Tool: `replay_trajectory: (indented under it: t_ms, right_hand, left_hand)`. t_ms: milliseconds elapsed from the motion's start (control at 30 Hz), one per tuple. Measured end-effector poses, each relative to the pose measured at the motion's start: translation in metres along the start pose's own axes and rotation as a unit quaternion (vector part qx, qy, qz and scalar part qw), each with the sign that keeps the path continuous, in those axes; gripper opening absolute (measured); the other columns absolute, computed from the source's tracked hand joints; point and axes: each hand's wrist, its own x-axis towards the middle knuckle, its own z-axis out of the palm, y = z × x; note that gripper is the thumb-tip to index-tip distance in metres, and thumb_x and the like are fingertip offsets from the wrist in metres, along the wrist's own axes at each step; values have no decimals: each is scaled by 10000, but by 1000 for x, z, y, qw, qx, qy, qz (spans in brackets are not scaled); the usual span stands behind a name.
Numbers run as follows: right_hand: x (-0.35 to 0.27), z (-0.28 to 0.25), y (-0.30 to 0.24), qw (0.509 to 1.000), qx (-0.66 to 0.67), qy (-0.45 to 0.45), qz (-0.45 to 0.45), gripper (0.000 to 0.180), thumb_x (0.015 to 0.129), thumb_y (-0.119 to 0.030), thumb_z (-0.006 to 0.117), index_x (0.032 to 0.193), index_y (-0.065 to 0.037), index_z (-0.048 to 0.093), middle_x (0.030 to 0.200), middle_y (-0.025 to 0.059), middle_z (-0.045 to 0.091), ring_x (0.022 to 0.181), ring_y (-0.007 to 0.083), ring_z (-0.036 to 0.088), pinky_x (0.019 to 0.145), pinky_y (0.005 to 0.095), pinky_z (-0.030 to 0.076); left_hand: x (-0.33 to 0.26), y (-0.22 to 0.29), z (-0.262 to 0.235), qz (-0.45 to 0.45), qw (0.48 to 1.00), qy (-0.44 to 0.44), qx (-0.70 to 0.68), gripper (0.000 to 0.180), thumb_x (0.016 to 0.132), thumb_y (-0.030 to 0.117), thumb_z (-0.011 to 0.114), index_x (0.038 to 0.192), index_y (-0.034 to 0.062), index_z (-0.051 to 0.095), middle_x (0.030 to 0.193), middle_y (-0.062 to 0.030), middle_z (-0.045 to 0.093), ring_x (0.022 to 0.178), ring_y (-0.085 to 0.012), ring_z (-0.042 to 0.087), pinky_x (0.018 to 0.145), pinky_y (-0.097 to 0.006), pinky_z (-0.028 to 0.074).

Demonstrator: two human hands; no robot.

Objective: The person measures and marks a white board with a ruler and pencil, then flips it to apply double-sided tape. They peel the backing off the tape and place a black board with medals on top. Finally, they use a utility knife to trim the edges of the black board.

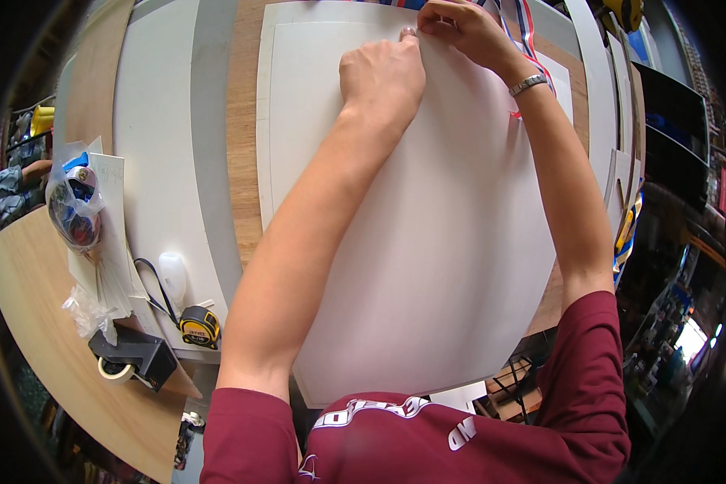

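Note:
A large white board point(427, 266) lies in front of me, with faint pencil lines near its edges. My left hand point(383, 77) rests on its upper part, fingers curled under and the thumb stretched toward the right hand. Close beside that thumb, my right hand point(464, 28) is closed in a pinch near the board's far edge; whatever is between its fingertips is too small to tell. Striped red, white and blue ribbons point(527, 32) run behind the right hand and down past the wrist, which wears a metal band point(528, 85). What the left fingers cover is hidden.
A yellow and black tape measure point(199, 327) lies at the left, near a white bottle-like piece point(173, 276). Beyond it are a plastic-wrapped bundle point(77, 202) and a black tape dispenser point(137, 355) with a tape roll. Wooden strips border the board.

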Motion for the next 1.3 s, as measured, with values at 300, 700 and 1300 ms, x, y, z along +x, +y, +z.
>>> replay_trajectory:
  t_ms: [300, 700, 1300]
  right_hand:
    - [2, 10, 1, 996, -82, -2, -41, 62, 931, -71, 620, 963, -18, 615, 954, 166, 577, 966, 356, 577, 887, 438, 469]
    - [2, -4, 0, 998, 7, -59, -10, 77, 950, -22, 630, 1024, -40, 624, 921, 85, 577, 880, 235, 576, 829, 365, 489]
    - [-33, -18, 26, 890, 358, 225, 169, 47, 1082, -99, 526, 1090, -101, 573, 996, 11, 644, 882, 122, 643, 782, 267, 524]
  left_hand:
    - [3, 2, -5, -2, 999, -24, 22, 424, 1046, 123, 419, 1419, 194, 608, 875, -104, 747, 825, -292, 750, 711, -432, 591]
    - [1, 0, -6, 3, 1000, -12, 17, 421, 1082, 146, 381, 1450, 177, 582, 864, -80, 744, 821, -274, 748, 698, -419, 593]
    - [6, -2, -4, -1, 999, -17, 28, 454, 1056, 157, 415, 1483, 215, 557, 970, -98, 760, 893, -286, 746, 794, -421, 593]
